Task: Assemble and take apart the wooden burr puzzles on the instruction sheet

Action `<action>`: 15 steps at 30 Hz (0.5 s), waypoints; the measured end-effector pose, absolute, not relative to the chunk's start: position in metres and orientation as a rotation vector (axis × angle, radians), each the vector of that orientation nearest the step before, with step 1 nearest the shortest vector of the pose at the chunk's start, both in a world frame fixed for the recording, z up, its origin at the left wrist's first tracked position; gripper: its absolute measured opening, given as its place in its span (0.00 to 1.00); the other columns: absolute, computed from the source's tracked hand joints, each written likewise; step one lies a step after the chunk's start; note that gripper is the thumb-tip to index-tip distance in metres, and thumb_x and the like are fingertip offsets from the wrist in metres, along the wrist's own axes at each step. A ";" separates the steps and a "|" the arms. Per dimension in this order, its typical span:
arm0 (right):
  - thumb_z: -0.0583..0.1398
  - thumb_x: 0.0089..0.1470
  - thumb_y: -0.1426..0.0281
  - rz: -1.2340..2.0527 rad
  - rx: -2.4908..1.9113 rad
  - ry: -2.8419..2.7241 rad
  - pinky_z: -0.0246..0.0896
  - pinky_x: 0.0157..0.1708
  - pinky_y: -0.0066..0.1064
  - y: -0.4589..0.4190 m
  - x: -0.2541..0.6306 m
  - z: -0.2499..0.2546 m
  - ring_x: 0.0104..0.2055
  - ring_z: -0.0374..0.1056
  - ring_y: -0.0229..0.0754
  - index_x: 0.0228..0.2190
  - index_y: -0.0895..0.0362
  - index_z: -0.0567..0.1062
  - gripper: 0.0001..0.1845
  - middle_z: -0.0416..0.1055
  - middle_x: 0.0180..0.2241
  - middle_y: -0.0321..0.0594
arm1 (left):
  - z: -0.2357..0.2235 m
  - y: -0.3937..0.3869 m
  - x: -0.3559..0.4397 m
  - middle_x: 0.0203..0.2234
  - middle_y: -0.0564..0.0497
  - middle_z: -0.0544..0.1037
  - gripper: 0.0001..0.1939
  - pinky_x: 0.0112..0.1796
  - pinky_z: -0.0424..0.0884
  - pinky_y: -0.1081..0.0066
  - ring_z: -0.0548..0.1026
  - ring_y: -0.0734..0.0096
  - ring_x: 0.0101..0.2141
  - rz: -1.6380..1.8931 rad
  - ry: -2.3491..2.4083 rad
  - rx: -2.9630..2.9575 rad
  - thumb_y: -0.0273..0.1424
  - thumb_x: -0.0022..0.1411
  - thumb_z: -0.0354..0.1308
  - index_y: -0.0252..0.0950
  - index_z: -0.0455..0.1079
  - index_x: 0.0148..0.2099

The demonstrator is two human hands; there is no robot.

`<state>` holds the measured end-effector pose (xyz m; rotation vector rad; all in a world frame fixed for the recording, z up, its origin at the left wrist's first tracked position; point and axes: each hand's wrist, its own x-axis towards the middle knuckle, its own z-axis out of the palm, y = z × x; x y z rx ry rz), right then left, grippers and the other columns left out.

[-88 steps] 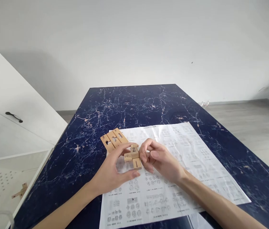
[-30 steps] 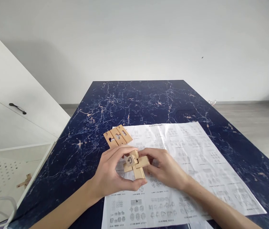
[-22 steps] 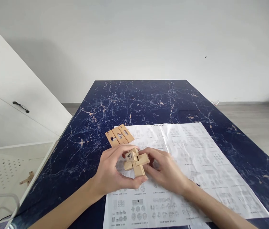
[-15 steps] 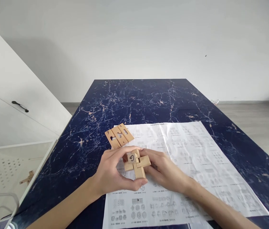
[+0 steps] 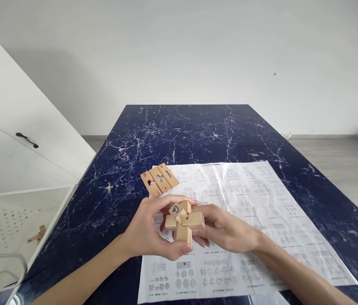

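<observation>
A small wooden puzzle cluster [image 5: 183,220] of interlocked bars, its top end marked with a handwritten numeral, is held just above the paper. My left hand [image 5: 149,231] wraps it from the left, thumb under its lower bar and fingers over the top. My right hand [image 5: 226,231] grips it from the right, fingers curled beneath. Three loose wooden bars [image 5: 160,179] with cut-out notches and handwritten numbers lie side by side on the table beyond my hands, at the paper's far left corner.
A large printed instruction sheet [image 5: 261,203] with many small diagrams covers the near part of the dark blue marbled table [image 5: 185,131]. A white cabinet with a black handle [image 5: 26,140] stands to the left. A white perforated panel [image 5: 4,224] lies low at left.
The cluster has been turned in my hands, so a different numbered end faces up, and it sits slightly nearer me and lower. My right fingers have slid underneath it. The three loose bars stayed put.
</observation>
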<state>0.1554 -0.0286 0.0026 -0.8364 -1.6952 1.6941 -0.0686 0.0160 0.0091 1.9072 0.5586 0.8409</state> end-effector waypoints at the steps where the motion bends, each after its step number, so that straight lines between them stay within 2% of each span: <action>1: 0.60 0.69 0.65 1.634 -0.892 -1.705 0.55 0.26 0.29 -0.029 0.155 0.003 0.25 0.59 0.35 0.32 0.56 0.73 0.12 0.65 0.25 0.32 | 0.010 0.016 -0.068 0.29 0.51 0.84 0.33 0.32 0.81 0.69 0.80 0.67 0.24 0.856 0.578 1.915 0.45 0.52 0.75 0.36 0.77 0.57; 5: 0.59 0.68 0.69 1.275 -1.127 -1.770 0.59 0.31 0.31 -0.032 0.150 0.001 0.30 0.64 0.38 0.37 0.56 0.77 0.07 0.73 0.32 0.37 | 0.009 0.014 -0.067 0.36 0.50 0.86 0.32 0.36 0.83 0.69 0.84 0.64 0.31 0.922 0.700 1.964 0.41 0.49 0.78 0.39 0.77 0.55; 10: 0.56 0.66 0.73 0.994 -1.219 -1.779 0.61 0.30 0.31 -0.037 0.142 -0.004 0.30 0.67 0.40 0.36 0.55 0.74 0.07 0.74 0.32 0.37 | 0.004 0.008 -0.065 0.45 0.50 0.87 0.31 0.36 0.84 0.72 0.87 0.62 0.38 1.033 0.817 2.013 0.41 0.51 0.78 0.41 0.75 0.56; 15: 0.55 0.68 0.72 0.834 -1.231 -1.804 0.59 0.28 0.30 -0.039 0.139 -0.009 0.28 0.67 0.40 0.36 0.54 0.71 0.07 0.75 0.32 0.38 | 0.011 0.005 -0.064 0.41 0.50 0.88 0.32 0.32 0.83 0.73 0.87 0.62 0.35 1.029 0.913 2.095 0.41 0.50 0.79 0.39 0.74 0.55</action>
